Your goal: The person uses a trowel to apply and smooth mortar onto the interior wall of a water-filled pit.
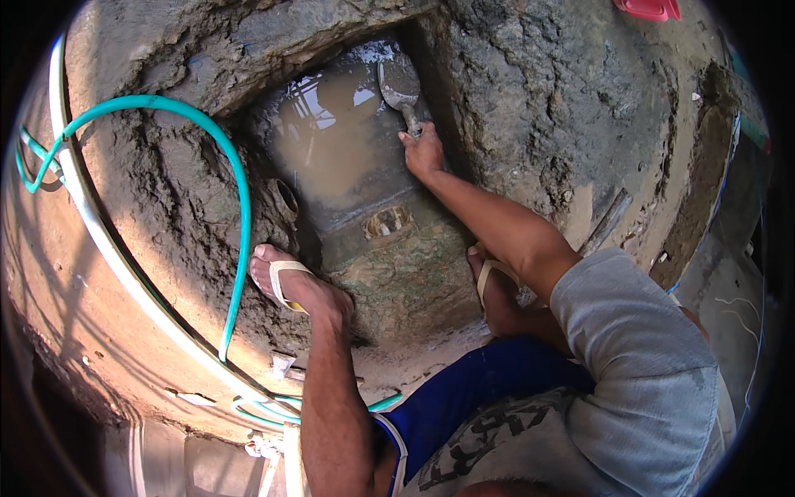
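Note:
My right hand (pixel 424 154) is closed round the handle of a scoop (pixel 399 83), a grey tool with a rounded, mud-coated head. The scoop lies at the far right side of a squared pit, at the edge of shallow muddy water (pixel 325 141). Whether its head touches the pit floor I cannot tell. My right arm reaches forward from a grey sleeve. Set in the near side of the pit is a small opening with a rough broken rim (pixel 387 222). My left hand is out of view.
My sandalled feet straddle the pit's near end. A round pipe mouth (pixel 286 199) shows in its left wall. A green hose (pixel 242 190) loops at the left beside a long white pipe (pixel 116 240). Rough heaped earth (pixel 530 108) borders the pit; a red plastic object (pixel 650 8) lies far right.

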Demonstrator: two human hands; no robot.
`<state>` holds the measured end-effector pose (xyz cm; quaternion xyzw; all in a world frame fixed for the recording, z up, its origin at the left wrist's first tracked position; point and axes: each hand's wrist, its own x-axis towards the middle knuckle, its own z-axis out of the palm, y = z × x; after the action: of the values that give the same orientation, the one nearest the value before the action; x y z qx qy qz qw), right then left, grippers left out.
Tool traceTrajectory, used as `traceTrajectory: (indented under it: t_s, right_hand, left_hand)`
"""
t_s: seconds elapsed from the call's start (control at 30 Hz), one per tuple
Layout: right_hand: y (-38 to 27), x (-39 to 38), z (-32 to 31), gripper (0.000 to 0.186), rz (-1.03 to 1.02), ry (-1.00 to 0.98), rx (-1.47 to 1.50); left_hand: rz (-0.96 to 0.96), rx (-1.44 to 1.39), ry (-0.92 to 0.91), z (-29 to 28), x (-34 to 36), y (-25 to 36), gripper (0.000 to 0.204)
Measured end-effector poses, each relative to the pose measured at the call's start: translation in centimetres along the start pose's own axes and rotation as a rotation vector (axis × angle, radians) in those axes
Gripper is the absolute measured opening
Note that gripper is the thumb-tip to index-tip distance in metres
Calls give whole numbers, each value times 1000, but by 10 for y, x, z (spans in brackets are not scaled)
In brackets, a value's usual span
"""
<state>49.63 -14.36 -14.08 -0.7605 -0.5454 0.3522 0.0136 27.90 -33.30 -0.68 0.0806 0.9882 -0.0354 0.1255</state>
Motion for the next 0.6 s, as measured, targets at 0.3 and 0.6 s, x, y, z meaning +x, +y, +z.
traceTrajectory:
  t_s: [0.3, 0.6]
  right_hand:
    - [-51, -37, -171, 53, -206, -360, 110]
    - [-13, -58, -418, 34, 1, -116, 279]
  left_hand:
    - [66, 103, 81, 12, 5, -9, 44]
    - [297, 235, 381, 49, 21, -37, 41]
